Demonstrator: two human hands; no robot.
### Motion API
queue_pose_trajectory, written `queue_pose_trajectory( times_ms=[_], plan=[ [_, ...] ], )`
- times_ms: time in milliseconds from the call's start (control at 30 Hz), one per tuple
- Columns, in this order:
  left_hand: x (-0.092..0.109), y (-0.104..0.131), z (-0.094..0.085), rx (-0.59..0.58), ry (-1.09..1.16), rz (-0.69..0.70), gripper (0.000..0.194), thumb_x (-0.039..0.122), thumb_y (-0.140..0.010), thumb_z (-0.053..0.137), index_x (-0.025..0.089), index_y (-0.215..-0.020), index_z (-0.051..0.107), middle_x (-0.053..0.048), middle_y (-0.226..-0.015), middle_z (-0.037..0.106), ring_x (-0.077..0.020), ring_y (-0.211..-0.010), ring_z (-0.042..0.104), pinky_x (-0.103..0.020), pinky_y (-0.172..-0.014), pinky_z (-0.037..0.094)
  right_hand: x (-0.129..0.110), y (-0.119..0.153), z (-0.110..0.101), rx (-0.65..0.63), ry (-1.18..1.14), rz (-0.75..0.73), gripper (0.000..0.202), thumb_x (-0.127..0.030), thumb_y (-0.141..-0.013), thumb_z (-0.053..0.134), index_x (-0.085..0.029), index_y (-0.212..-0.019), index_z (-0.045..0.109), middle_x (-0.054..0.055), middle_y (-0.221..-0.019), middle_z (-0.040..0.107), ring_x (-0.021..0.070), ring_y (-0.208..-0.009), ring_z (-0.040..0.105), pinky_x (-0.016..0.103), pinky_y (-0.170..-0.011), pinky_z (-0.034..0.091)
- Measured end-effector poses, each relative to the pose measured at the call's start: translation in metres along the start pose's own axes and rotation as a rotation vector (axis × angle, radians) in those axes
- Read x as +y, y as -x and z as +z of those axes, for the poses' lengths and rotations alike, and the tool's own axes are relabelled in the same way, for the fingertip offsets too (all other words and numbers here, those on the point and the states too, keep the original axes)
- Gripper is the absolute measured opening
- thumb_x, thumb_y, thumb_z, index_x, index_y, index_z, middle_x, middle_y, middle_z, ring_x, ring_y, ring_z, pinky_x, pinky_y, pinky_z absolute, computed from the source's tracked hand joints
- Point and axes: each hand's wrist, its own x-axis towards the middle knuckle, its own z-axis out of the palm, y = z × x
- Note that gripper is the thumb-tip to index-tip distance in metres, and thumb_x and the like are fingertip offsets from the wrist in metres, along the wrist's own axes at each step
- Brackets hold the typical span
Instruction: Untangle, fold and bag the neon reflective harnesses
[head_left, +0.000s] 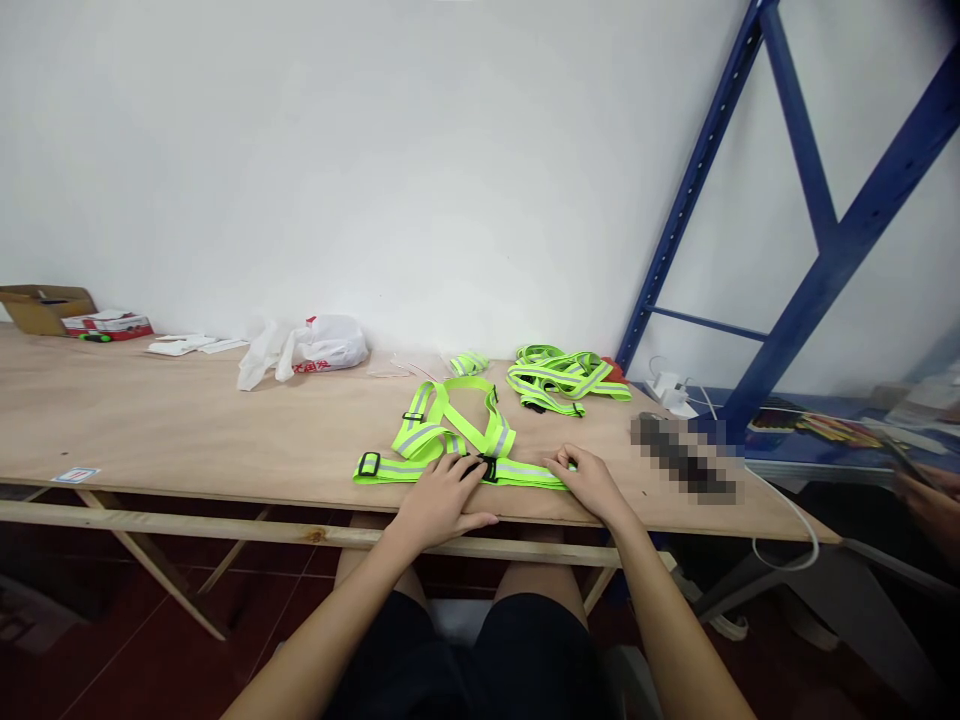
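Note:
A neon yellow-green reflective strap harness point(499, 436) lies on the wooden table near its front edge, its belt stretched left to right with black buckles. My left hand point(444, 503) rests on the belt beside the centre buckle point(489, 468), fingers apart and palm down. At the belt's right end my right hand point(585, 478) has its fingers pinched on the strap. Behind the harness are a small folded reflective strap point(469, 364) and a looser pile of reflective straps point(562, 375).
On the wooden table point(187, 420) are a white plastic bag point(330, 343), white papers, a red-white box point(109, 325) and an open carton point(46, 310). A blue metal frame point(825, 240), charger and cable stand right. Another person's hand point(930, 505) holds a phone.

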Motion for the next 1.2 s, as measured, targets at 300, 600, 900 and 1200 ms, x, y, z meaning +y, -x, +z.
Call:
queue_pose_trajectory(
  times_ms=[300,600,900,1200],
  plan=[
    [0.003,0.000,-0.003,-0.006,-0.003,-0.017,0.067,0.061,-0.090,0.057,0.022,-0.145,0.050,-0.010,-0.146,0.053,-0.0336,-0.130,0.046,-0.049,-0.106,0.041,0.005,-0.002,0.002,0.036,0.084,-0.023,0.040,-0.050,-0.081,0.053,-0.025,-0.057,0.033,-0.001,-0.057,0.046,0.0167,-0.059,0.046,0.028,-0.057,0.036],
    [0.001,-0.001,0.001,0.010,0.016,-0.024,0.067,0.062,-0.088,0.059,0.026,-0.144,0.051,-0.010,-0.146,0.053,-0.0327,-0.128,0.049,-0.047,-0.105,0.042,0.010,-0.004,0.004,0.080,0.092,-0.041,0.046,-0.053,-0.080,0.056,-0.025,-0.055,0.028,-0.003,-0.055,0.040,0.0155,-0.056,0.042,0.028,-0.054,0.034],
    [0.001,-0.002,0.002,0.022,0.008,-0.020,0.068,0.062,-0.087,0.060,0.024,-0.142,0.053,-0.009,-0.145,0.054,-0.0326,-0.127,0.049,-0.046,-0.104,0.043,0.005,-0.001,0.003,0.072,-0.043,0.011,0.046,-0.054,-0.081,0.057,-0.025,-0.056,0.030,-0.003,-0.055,0.042,0.0157,-0.057,0.043,0.028,-0.056,0.036],
    [0.001,-0.002,-0.001,0.044,0.016,0.005,0.062,0.064,-0.088,0.060,0.024,-0.137,0.059,-0.008,-0.140,0.059,-0.0322,-0.122,0.052,-0.045,-0.101,0.045,-0.028,-0.087,0.013,-0.148,0.114,-0.059,0.026,-0.040,-0.086,0.057,-0.018,-0.096,0.068,0.011,-0.102,0.074,0.0252,-0.092,0.068,0.034,-0.082,0.051]
  ],
)
